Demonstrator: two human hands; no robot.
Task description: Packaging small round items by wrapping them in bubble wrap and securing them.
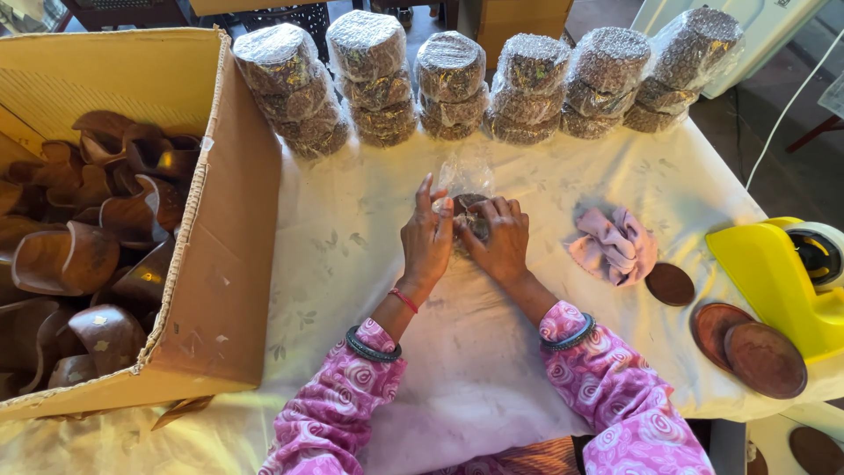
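Observation:
My left hand (pixel 426 237) and my right hand (pixel 501 242) meet at the middle of the table, both closed on a clear plastic bag (pixel 466 176) with dark brown round pieces (pixel 473 211) inside it. The bag's open top stands up above my fingers. Both arms wear pink patterned sleeves and dark bangles. The hands rest on a white tablecloth (pixel 369 255).
Several wrapped stacks of brown discs (pixel 450 84) line the table's far edge. A big cardboard box (pixel 224 264) of brown wooden pieces (pixel 79 255) stands at left. A pink cloth (pixel 613 244), loose brown discs (pixel 747 347) and a yellow tape dispenser (pixel 782 277) lie at right.

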